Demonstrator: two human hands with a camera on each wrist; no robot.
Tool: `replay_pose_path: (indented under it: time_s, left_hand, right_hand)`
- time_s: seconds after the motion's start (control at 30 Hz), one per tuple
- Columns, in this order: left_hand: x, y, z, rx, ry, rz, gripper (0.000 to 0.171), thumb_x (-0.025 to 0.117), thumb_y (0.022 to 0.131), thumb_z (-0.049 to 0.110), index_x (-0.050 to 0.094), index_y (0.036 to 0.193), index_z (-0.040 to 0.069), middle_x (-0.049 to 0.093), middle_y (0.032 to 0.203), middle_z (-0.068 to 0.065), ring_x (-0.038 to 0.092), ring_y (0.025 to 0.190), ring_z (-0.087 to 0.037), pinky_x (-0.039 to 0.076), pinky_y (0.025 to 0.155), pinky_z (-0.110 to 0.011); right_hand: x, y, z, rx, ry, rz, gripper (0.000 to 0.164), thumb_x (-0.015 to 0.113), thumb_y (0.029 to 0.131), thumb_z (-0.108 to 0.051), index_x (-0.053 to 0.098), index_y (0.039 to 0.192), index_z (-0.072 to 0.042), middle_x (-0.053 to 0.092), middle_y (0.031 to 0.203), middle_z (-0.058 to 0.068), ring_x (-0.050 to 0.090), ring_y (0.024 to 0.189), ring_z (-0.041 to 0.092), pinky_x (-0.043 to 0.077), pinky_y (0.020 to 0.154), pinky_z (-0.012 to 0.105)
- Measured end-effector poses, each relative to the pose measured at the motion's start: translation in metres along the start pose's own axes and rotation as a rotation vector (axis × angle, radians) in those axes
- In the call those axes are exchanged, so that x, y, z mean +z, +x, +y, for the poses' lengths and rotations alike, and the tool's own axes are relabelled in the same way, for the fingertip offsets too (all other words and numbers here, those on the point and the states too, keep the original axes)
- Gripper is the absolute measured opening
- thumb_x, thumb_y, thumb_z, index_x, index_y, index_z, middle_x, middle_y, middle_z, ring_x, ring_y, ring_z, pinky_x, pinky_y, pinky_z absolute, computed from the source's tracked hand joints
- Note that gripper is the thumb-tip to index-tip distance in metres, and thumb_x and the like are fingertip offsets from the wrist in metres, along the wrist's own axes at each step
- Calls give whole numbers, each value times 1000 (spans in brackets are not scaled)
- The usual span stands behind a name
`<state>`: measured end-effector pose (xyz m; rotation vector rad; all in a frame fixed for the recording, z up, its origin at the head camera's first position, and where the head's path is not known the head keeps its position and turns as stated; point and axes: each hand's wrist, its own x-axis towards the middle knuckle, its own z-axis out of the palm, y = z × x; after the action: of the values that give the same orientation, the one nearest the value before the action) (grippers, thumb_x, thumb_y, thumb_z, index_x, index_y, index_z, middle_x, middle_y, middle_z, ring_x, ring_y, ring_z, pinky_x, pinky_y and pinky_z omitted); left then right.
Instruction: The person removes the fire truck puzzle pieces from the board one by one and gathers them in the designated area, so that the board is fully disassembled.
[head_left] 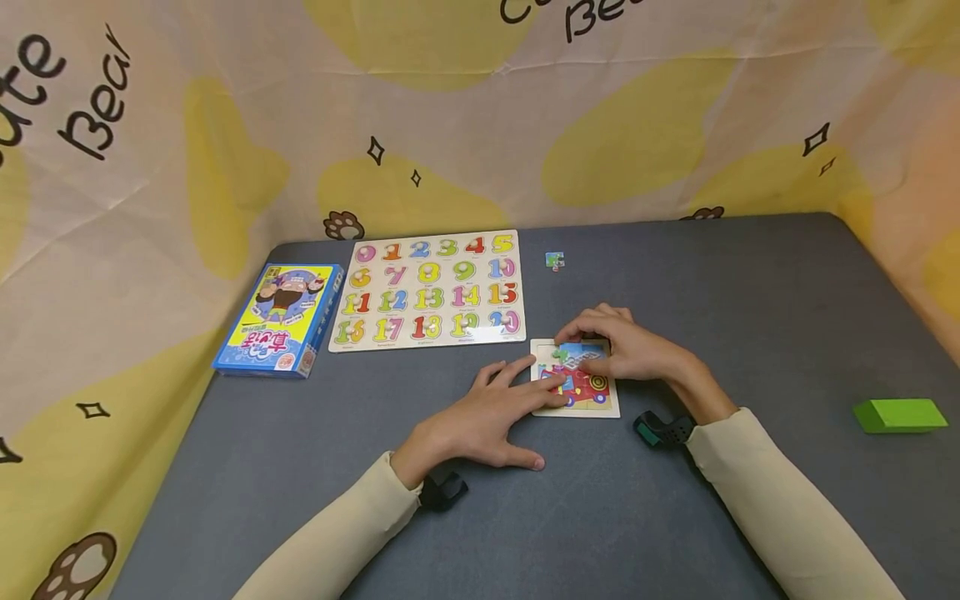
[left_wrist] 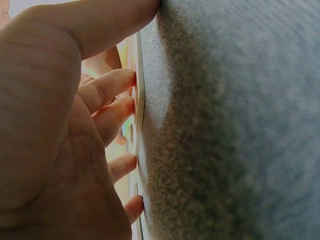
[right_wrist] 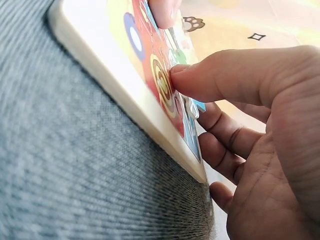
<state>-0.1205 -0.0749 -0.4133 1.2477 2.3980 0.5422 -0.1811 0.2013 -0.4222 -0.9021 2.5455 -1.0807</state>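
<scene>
A small jigsaw board (head_left: 612,410) with a pale frame and a red fire truck picture lies flat between the hands. The left hand (head_left: 487,417) rests its straight fingers on the board's left side, thumb spread out over the table. Over the upper right of the board, the right hand (head_left: 630,346) has its thumb and fingers curled round a puzzle piece (right_wrist: 192,107). That piece sits slightly raised above the picture in the right wrist view, partly hidden by the thumb. A loose puzzle piece (head_left: 554,261) lies beyond the board.
A number board (head_left: 429,284) with coloured numerals 0 to 20 lies at the back left. Beside it is a blue and yellow box (head_left: 279,321). A green block (head_left: 900,415) sits far right on the grey table (head_left: 585,525). A patterned cloth (head_left: 465,108) hangs behind.
</scene>
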Motion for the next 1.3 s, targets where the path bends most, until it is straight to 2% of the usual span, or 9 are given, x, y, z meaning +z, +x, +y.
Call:
replay_pose_path:
  time_s: [0.43,0.67,1.3]
  left_hand:
    - [-1,0,1,1,11,-6,76,76,88,49,45,154,28,25,170,10,1,161,-28,10,123,-61]
    - [0,0,1,4,15,-3,76,76,88,49,45,154,28,25,170,10,1,161,-29,10,123,-61]
    - [1,0,1,-8,10,-8,77,77,88,49,44,154,29,24,170,11,-1,161,-27,8,123,-60]
  right_hand:
    - [-1,-1,2,-19,-67,8,40,78,86,-11,74,124,-21,67,103,-5,44,94,17,22,90,47]
    - [-2,-1,2,-25,-65,16,38,78,86,-11,75,123,-21,66,100,-5,43,91,18,22,88,45]
    - [-1,-1,4,-37,-62,12,38,79,86,-13,75,124,-20,66,102,-5,44,92,16,22,87,44]
